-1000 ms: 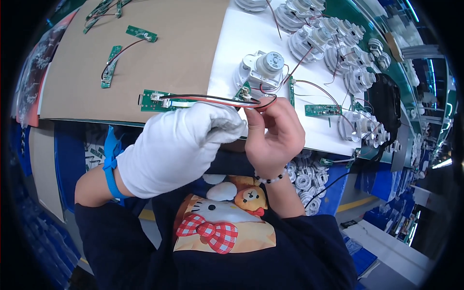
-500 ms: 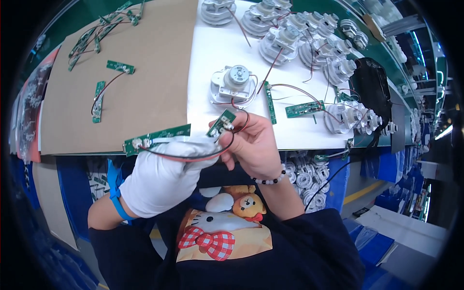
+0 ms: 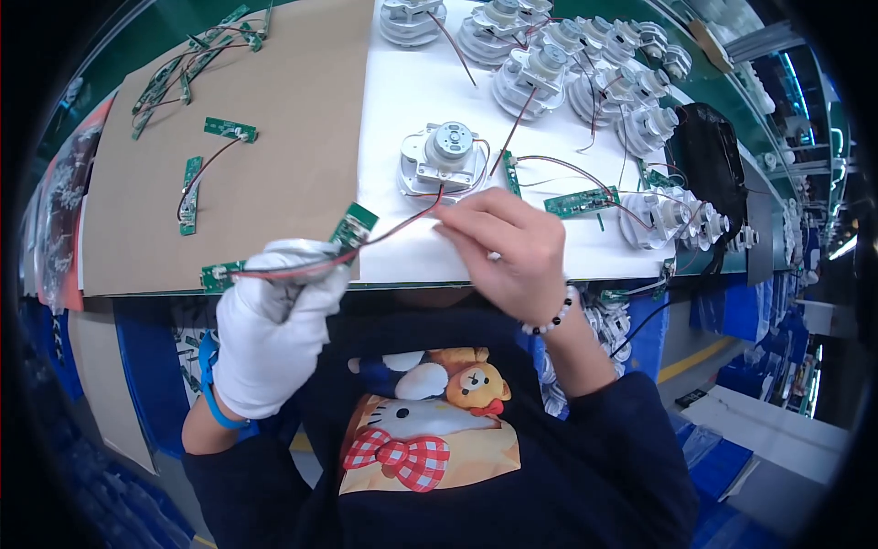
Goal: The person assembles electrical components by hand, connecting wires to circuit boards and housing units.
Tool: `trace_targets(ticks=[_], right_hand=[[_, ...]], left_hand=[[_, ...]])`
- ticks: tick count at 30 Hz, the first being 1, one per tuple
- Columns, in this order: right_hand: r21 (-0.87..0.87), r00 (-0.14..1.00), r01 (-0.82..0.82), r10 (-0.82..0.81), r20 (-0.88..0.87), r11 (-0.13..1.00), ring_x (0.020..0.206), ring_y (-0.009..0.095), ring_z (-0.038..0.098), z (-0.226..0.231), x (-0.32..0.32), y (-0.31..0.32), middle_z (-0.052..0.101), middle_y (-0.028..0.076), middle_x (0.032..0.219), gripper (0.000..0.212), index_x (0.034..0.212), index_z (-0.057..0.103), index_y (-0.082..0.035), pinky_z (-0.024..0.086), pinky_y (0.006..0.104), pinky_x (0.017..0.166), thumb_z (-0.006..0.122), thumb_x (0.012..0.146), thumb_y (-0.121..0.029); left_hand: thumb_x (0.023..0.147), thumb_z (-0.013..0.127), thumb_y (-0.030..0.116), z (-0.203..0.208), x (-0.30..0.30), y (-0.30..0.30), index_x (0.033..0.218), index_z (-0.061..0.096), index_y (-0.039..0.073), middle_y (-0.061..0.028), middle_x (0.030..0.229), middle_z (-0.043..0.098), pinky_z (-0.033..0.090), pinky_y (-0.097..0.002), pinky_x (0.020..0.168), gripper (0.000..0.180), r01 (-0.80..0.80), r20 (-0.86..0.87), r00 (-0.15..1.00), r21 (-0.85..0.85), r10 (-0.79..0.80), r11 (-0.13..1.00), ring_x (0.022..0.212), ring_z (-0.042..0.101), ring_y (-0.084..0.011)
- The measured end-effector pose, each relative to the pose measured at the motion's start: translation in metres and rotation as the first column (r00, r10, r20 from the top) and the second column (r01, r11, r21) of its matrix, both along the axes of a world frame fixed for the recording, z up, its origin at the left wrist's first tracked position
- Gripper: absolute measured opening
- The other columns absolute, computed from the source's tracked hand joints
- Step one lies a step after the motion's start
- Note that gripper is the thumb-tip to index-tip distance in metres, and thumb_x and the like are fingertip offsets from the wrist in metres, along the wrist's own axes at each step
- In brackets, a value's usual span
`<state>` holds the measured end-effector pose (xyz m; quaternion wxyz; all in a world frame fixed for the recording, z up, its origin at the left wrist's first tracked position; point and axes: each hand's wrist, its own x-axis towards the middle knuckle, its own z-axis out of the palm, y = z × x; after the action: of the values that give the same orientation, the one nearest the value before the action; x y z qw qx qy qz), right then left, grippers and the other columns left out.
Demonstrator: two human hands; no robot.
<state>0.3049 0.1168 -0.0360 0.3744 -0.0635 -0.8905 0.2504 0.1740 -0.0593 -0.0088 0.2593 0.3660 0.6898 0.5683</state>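
Observation:
My left hand [image 3: 274, 339], in a white glove, is closed on a pair of green circuit boards. The small board [image 3: 355, 225] sticks up past the fingertips, and the end of the longer board [image 3: 219, 276] shows on the left, its middle hidden by the hand. A red and dark wire [image 3: 393, 231] runs from the boards toward a white motor unit [image 3: 445, 163] standing at the table's middle. My bare right hand [image 3: 517, 256] pinches this wire just in front of the motor unit, thumb and forefinger together.
Several white motor units [image 3: 535, 82] with wires crowd the back right. More circuit boards [image 3: 581, 203] lie right of the nearest motor unit; others [image 3: 190, 195] rest on the brown cardboard [image 3: 293, 110] at left. A black bag [image 3: 709, 169] is at the right.
My hands have drawn apart: the left moved left with the boards, the right moved right and up. The wire, looped before, now stretches between them toward the motor unit.

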Motion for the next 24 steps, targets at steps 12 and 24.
trace_targets(ticks=[12, 24], right_hand=[[0.429, 0.988, 0.09, -0.136, 0.076, 0.899, 0.045, 0.015, 0.048, -0.02, -0.023, 0.006, 0.046, 0.003, 0.055, 0.009, 0.076, 0.063, -0.002, 0.037, 0.0271, 0.038, 0.067, 0.067, -0.003], [-0.08, 0.971, -0.225, 0.23, 0.06, 0.971, 0.053, 0.013, 0.052, 0.007, 0.005, 0.013, 0.057, 0.003, 0.068, 0.012, 0.074, 0.066, -0.007, 0.041, 0.0219, 0.045, 0.07, 0.064, -0.002]], left_hand=[[0.083, 0.059, 0.006, 0.015, -0.006, 0.01, 0.097, 0.056, 0.001, 0.0001, 0.065, 0.054, 0.034, -0.0166, 0.043, 0.014, -0.062, 0.02, 0.998, -0.069, 0.063, 0.996, 0.05, 0.044, -0.0017], [0.082, 0.059, 0.004, 0.009, -0.014, 0.014, 0.095, 0.056, 0.0, -0.0018, 0.073, 0.057, 0.041, -0.0182, 0.052, 0.013, -0.048, 0.047, 0.998, -0.022, 0.049, 0.999, 0.06, 0.05, -0.004]])
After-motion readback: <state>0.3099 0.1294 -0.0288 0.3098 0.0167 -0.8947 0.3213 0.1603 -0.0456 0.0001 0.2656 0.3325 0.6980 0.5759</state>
